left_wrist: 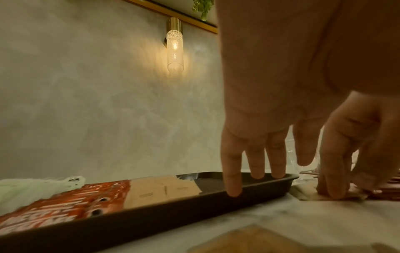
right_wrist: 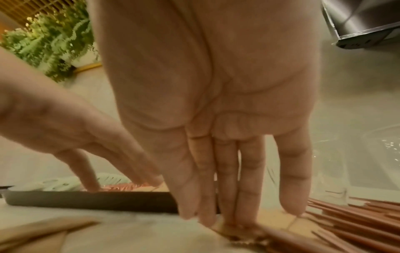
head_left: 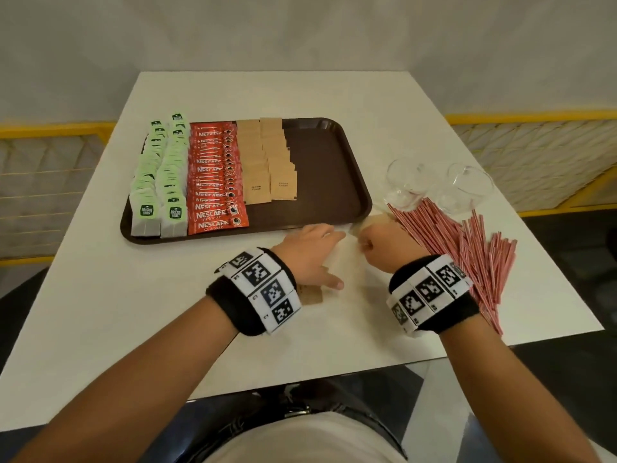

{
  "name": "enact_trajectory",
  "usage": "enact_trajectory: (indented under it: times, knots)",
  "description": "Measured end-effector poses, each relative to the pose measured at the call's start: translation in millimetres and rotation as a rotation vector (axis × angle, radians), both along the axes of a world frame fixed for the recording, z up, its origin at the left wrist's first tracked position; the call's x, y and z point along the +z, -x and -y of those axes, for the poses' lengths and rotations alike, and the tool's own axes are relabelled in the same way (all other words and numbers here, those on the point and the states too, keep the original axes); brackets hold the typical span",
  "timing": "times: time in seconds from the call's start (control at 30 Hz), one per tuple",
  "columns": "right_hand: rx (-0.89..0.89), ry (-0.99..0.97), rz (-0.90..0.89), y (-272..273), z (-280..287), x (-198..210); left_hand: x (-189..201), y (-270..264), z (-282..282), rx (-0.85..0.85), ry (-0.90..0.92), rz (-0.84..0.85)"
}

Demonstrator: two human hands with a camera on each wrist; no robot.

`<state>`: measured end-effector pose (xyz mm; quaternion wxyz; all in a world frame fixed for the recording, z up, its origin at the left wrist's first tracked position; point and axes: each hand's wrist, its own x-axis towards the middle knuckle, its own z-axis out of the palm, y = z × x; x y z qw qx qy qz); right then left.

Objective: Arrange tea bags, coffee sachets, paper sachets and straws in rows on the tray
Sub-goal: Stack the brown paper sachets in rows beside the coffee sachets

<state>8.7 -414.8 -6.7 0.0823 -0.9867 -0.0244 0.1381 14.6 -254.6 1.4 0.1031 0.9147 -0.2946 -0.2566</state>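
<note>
**Both hands down at the tray's near edge**

The dark brown plastic tray point(head_left: 334, 168) holds rows of green tea bags point(head_left: 157, 182), red coffee sachets point(head_left: 213, 182) and brown paper sachets point(head_left: 267, 162). The left hand point(head_left: 307, 248) rests, fingers straight, at the tray's rim. The right hand point(head_left: 384, 242) presses straight, close-set fingers on a loose sachet on the white counter point(head_left: 133, 312). Red striped straws point(head_left: 467, 248) lie heaped beside it (two clear glasses point(head_left: 434, 185) behind).

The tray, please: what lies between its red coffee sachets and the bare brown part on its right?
Two rows of brown paper sachets lie there, between the coffee sachets and the tray's bare part; the head view shows this.
</note>
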Motion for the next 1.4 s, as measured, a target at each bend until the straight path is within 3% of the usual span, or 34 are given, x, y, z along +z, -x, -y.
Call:
enact_trajectory:
  times: [0.1,0.2,0.4,0.7,1.0,1.17,1.27,1.4]
  knots:
    - [0.005,-0.109,0.009,7.4,12.6,10.0,3.5,-8.5,23.1,-0.048,0.001,0.043]
    - [-0.116,-0.170,0.068,6.5,37.2,12.2,1.9,-17.4,53.6,-0.116,-0.041,0.077]
    - [-0.166,0.003,-0.142,1.1,60.1,10.3,-10.3,-30.9,104.9,-0.119,-0.124,0.143]
    - [-0.126,-0.128,-0.153,-4.6,89.6,6.2,-12.6,-26.5,80.5,-0.145,-0.243,0.155]
    - [-0.120,-0.115,-0.149,-3.1,96.5,6.0,-10.7,-37.3,113.0,-0.254,-0.196,0.107]
    - [-0.110,-0.163,-0.147,3.0,101.8,6.6,-13.3,-33.5,100.9,-0.252,-0.216,0.125]
    - [-0.158,-0.207,-0.112,5.3,106.5,10.0,-7.9,-31.7,92.9,-0.246,-0.219,0.122]
    - [-0.283,-0.264,-0.070,7.7,120.7,18.1,-3.9,-41.5,110.9,-0.226,-0.084,0.134]
